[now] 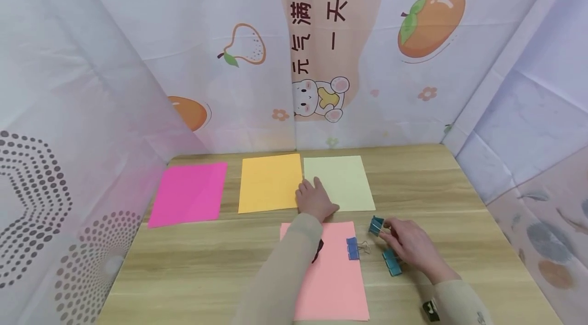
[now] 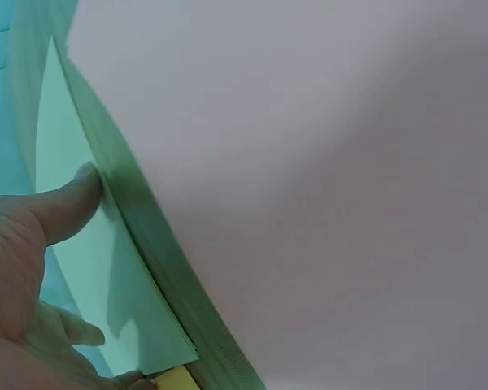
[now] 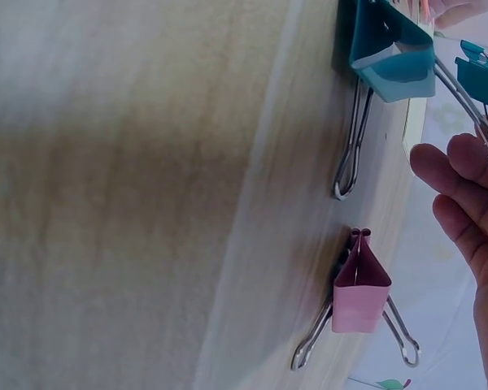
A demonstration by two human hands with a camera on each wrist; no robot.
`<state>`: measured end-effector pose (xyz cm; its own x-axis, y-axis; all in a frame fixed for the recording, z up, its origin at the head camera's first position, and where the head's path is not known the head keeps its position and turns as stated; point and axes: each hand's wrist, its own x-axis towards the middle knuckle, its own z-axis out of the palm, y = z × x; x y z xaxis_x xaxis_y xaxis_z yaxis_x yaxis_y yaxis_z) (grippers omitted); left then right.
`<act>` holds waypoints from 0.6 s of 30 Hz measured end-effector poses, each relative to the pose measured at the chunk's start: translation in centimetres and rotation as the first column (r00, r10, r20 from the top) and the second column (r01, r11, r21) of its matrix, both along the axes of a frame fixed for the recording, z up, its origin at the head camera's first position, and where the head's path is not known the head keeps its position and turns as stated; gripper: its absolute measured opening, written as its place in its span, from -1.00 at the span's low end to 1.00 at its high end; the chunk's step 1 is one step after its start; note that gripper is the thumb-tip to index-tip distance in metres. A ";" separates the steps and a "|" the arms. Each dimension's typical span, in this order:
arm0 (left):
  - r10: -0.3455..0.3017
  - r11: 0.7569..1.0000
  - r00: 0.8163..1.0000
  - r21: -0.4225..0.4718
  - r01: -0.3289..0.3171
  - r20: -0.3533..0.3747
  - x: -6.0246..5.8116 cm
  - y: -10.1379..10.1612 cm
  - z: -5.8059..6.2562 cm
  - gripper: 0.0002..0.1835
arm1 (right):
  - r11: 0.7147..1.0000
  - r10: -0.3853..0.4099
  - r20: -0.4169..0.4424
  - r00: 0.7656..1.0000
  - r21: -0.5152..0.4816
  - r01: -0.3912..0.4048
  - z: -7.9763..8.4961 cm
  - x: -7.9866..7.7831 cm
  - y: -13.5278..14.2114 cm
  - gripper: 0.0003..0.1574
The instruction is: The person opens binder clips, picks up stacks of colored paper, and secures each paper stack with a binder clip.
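Note:
My left hand [image 1: 317, 201] rests on the pale yellow-green paper [image 1: 342, 182], close to the orange paper [image 1: 271, 182]. In the left wrist view its thumb lies along the near edge of the pale paper stack [image 2: 114, 268], with the fingers spread at its corner. My right hand [image 1: 411, 243] pinches a teal binder clip [image 1: 375, 225] by a wire handle. A second teal binder clip [image 1: 392, 262] sits on the table under that hand. Nearer me, salmon-pink paper [image 1: 331, 279] has a blue binder clip [image 1: 352, 248] clamped on its right edge.
Bright magenta paper [image 1: 190, 195] lies at the table's far left. In the right wrist view a pink binder clip [image 3: 360, 292] stands on the table near the right hand. Printed curtains [image 1: 257, 85] enclose the wooden table [image 1: 206, 274] at the back and sides.

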<state>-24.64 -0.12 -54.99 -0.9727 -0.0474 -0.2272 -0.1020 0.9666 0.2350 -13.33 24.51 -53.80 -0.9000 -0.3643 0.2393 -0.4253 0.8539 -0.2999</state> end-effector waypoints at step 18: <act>0.028 0.995 0.999 0.096 -0.027 -0.017 -0.3 1.7 0.4 -0.03 | 1.000 -0.002 -0.002 1.000 -0.007 0.002 0.1 0.0 0.4 -0.67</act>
